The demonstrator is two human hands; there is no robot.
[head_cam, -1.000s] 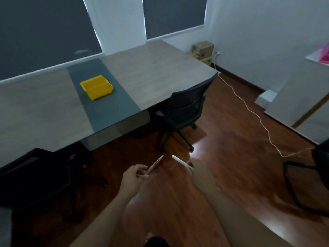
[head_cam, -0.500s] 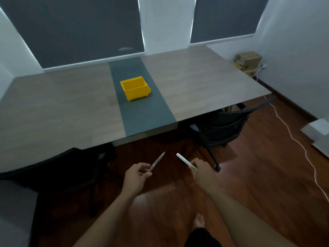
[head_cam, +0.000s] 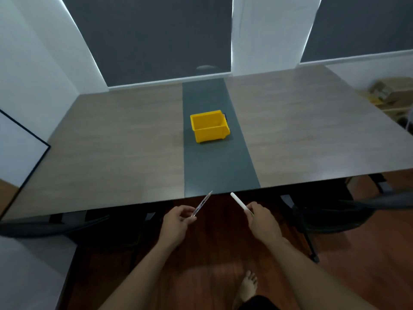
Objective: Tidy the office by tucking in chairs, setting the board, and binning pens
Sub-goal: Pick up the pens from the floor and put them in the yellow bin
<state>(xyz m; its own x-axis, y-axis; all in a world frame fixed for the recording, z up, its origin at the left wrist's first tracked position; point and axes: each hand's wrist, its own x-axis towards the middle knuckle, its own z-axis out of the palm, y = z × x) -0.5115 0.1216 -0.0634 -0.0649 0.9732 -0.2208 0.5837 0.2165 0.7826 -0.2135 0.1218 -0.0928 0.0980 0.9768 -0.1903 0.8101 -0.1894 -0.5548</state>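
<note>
My left hand [head_cam: 177,222] grips a clear pen [head_cam: 203,203] whose tip points up toward the table's near edge. In my right hand [head_cam: 262,221] is a white pen [head_cam: 238,201], also angled toward the table. Both hands hover just short of the front edge of the long wooden table [head_cam: 111,142]. A yellow bin [head_cam: 209,126] with its mouth upward stands on the table's dark centre strip, well beyond the hands. A white board [head_cam: 15,151] with a black frame shows at the left edge.
Black office chairs sit tucked under the table at the left [head_cam: 44,227] and right [head_cam: 357,211]. Cardboard boxes [head_cam: 388,95] lie on the floor at the far right. Dark blinds cover the windows behind the table. My bare foot [head_cam: 247,287] stands on the wooden floor.
The view has swung left and drawn closer to the table, so the yellow bin now lies straight ahead. Both hands keep their pens and have come up to the table's edge.
</note>
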